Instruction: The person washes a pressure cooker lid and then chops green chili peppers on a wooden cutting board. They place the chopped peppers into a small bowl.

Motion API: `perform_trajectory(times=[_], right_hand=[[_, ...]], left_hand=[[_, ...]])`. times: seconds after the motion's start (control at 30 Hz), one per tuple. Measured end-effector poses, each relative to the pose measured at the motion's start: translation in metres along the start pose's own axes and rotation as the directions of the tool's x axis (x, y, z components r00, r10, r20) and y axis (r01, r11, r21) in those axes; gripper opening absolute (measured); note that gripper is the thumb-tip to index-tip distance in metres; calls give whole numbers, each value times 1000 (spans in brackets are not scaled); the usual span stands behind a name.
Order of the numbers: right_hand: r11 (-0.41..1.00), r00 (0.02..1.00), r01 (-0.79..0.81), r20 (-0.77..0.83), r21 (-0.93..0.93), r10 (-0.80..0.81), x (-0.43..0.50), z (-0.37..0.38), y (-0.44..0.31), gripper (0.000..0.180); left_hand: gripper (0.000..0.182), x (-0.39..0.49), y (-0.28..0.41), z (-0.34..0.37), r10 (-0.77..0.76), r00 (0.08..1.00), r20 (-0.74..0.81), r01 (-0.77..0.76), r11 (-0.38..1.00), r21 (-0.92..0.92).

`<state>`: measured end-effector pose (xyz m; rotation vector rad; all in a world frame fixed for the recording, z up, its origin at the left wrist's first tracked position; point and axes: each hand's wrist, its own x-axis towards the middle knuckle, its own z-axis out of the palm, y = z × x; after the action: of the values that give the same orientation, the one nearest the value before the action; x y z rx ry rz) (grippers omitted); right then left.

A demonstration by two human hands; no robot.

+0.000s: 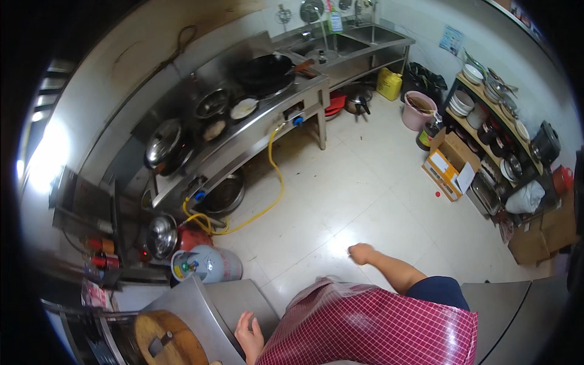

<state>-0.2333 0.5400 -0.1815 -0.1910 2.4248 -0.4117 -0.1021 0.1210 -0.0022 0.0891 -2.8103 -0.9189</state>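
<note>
My left hand (pixel 250 337) hangs beside the stainless steel cabinet (pixel 246 296), fingers and thumb apart, holding nothing I can see. On the counter to its left sits a round wooden chopping block (pixel 189 344) with a cleaver (pixel 157 346) on it. My right hand (pixel 360 253) is over the tiled floor (pixel 315 228), its fingers curled in with no object visible in them. A red checked apron (pixel 365 324) covers the front of my body between the two hands.
Ahead left stands a steel gas stove (pixel 255 132) with a wok (pixel 262 75) and a lidded pan (pixel 164 141). A yellow hose (pixel 279 182) loops across the floor near a gas cylinder (pixel 210 263). Rightward are an open carton (pixel 449 164), a pink bucket (pixel 416 116) and a loaded shelf (pixel 490 123).
</note>
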Motion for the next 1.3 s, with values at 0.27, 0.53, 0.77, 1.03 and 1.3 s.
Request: perform_trajectory(times=[0.27, 0.53, 0.77, 1.03, 1.3], right_hand=[[862, 893, -361, -135, 356, 430, -19, 21, 122, 24], [775, 889, -382, -30, 504, 458, 11, 12, 156, 30], [437, 714, -296, -108, 850, 692, 15, -54, 185, 29], [150, 518, -577, 218, 803, 827, -12, 2, 214, 35], [319, 644, -461, 65, 828, 762, 56, -87, 354, 32]], left_hand=[[20, 14, -116, 113, -521, 726, 448, 598, 801, -38], [21, 126, -130, 217, -647, 437, 625, 733, 659, 169], [22, 348, -35, 296, -509, 558, 655, 694, 720, -31], [17, 550, 127, 416, -206, 668, 715, 573, 755, -318], [22, 547, 182, 478, -205, 535, 819, 434, 899, -58]])
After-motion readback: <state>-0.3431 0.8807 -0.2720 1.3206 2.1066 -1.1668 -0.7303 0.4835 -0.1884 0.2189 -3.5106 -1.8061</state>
